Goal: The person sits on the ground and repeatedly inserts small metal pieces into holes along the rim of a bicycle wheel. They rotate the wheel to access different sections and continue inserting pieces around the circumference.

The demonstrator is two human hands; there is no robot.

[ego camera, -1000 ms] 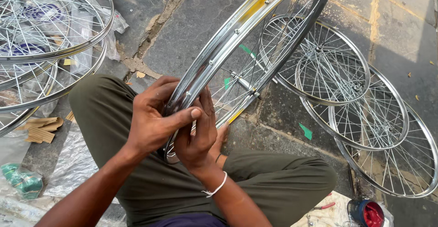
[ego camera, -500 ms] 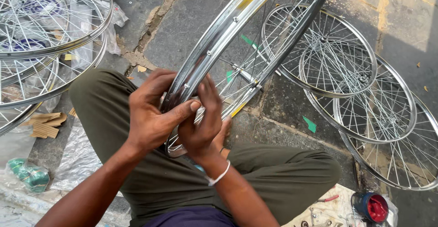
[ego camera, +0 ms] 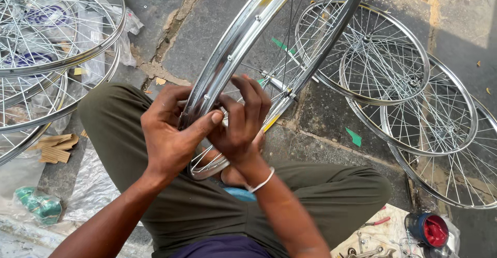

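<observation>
Sitting cross-legged on the stone pavement [ego camera: 217, 35], green trousers [ego camera: 207, 206] filling the foreground. Propping a shiny wheel rim [ego camera: 228, 61] upright across the lap, spokes fanning toward the hub [ego camera: 274, 82]. Lying flat to the right, three finished wheels [ego camera: 393, 76] overlapping; stacking up at far left, more wheels [ego camera: 46, 35]. Gripping the rim's lower edge with the left hand [ego camera: 171, 139], fingers curled, thumb pressing across. Pinching at the rim beside it with the right hand [ego camera: 240, 128], fingertips closed on something too small to tell. Resting at bottom right, a red-capped tin [ego camera: 429, 230].

wheel rim [ego camera: 228, 61] — chrome, spoked | tilted on edge | lower end over lap
</observation>
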